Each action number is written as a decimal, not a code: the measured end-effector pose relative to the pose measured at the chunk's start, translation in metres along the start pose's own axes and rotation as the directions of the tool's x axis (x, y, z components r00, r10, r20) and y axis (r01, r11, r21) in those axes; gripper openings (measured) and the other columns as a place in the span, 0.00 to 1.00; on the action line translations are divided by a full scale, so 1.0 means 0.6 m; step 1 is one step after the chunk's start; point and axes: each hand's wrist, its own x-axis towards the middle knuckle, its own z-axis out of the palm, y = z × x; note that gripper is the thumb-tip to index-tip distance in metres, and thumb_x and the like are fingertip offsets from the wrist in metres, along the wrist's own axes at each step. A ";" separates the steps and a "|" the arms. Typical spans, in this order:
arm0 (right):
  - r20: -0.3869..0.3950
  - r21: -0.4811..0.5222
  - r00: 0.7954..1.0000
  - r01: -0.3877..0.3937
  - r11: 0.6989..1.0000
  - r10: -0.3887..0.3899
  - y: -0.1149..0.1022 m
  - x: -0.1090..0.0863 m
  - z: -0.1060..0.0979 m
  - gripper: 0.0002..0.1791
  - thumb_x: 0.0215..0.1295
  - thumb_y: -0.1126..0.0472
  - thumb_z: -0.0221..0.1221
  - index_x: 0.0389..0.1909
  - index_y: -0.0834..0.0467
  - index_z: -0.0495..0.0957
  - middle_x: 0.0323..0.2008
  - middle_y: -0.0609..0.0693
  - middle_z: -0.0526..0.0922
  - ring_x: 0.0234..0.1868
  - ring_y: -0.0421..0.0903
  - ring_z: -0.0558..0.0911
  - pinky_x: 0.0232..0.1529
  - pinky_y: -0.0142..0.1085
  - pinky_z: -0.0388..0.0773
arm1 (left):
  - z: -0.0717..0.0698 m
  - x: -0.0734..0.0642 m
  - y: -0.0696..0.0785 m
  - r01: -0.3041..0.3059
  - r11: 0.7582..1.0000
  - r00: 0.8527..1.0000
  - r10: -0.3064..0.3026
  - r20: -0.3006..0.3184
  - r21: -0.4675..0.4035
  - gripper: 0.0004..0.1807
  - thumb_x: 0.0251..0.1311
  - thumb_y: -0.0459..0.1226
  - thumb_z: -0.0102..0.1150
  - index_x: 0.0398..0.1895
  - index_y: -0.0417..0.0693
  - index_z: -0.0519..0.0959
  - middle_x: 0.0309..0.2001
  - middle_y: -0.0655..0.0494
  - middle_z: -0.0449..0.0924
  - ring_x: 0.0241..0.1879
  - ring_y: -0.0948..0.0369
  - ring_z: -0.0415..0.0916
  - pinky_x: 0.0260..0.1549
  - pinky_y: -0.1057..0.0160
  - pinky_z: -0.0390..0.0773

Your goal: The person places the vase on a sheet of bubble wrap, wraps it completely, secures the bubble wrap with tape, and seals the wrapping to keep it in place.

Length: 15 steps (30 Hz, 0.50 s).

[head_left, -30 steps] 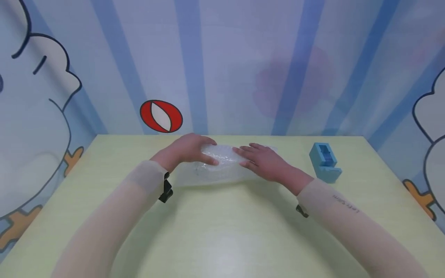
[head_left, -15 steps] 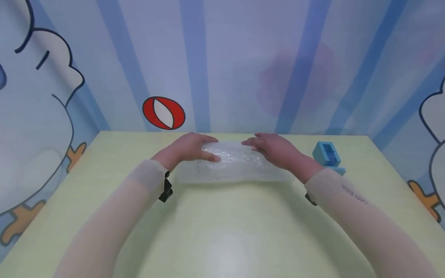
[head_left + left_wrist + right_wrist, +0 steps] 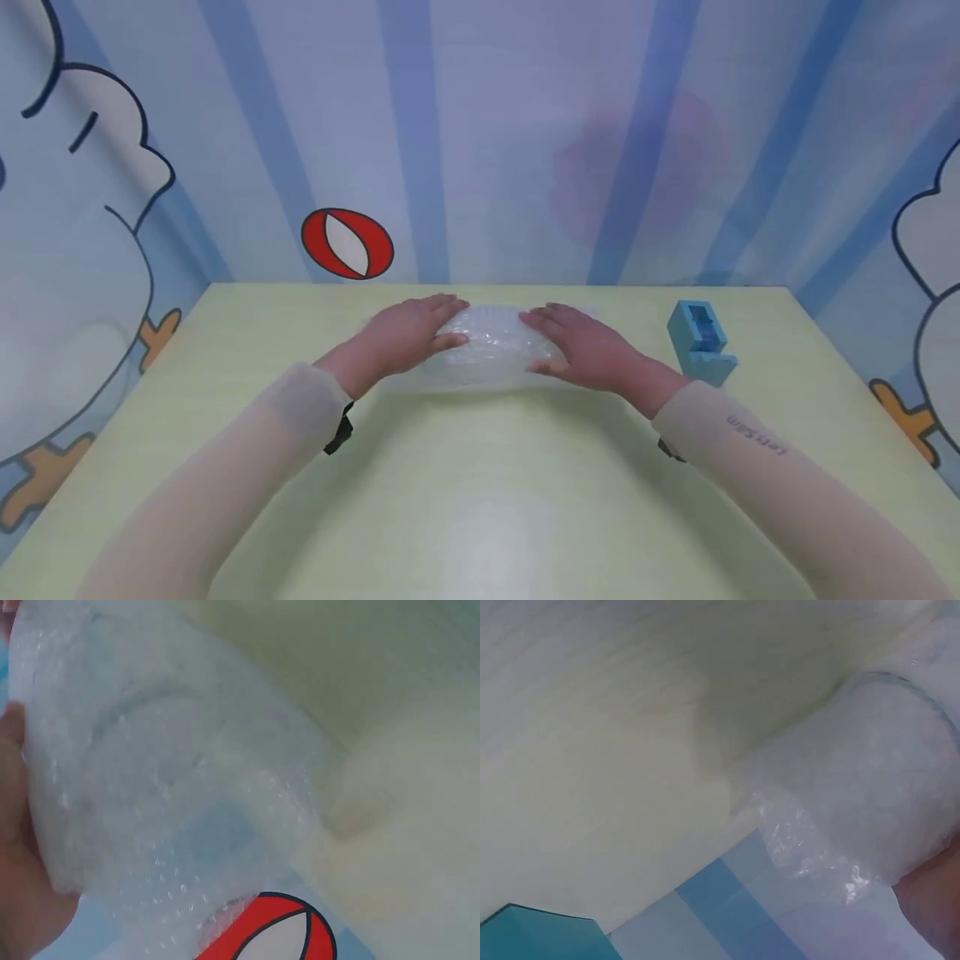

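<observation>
A roll of clear bubble wrap (image 3: 491,342) lies across the far middle of the table. My left hand (image 3: 405,333) rests over its left part, fingers stretched forward and thumb apart. On the right part lies my right hand (image 3: 588,346), its fingers also extended and its thumb spread toward the middle. In the left wrist view the bubble wrap (image 3: 165,750) fills the left half, with a faint curved line showing through. The right wrist view shows the end of the bubble wrap (image 3: 855,787), rounded, with a darker curved edge inside and loose film sticking out.
A light blue tape dispenser (image 3: 701,342) stands right of my right hand on the pale yellow table (image 3: 480,483). Behind the table rises a blue-striped wall panel (image 3: 495,167) with a printed red and white ball (image 3: 347,243). Printed side panels flank the table.
My right hand slid right along the bubble wrap, then settled lower on it with its thumb spread. My left hand shifted slightly, its fingers now flatter on top.
</observation>
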 end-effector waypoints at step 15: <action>-0.129 -0.063 0.990 0.046 0.997 -0.053 0.007 0.006 0.021 0.58 0.48 0.42 0.77 0.77 0.60 0.62 0.70 0.64 0.71 0.72 0.64 0.71 0.69 0.57 0.73 | 0.045 -0.015 0.010 -0.046 0.972 0.980 0.088 -0.178 0.231 0.57 0.54 0.64 0.69 0.77 0.37 0.58 0.72 0.38 0.67 0.72 0.40 0.66 0.73 0.43 0.68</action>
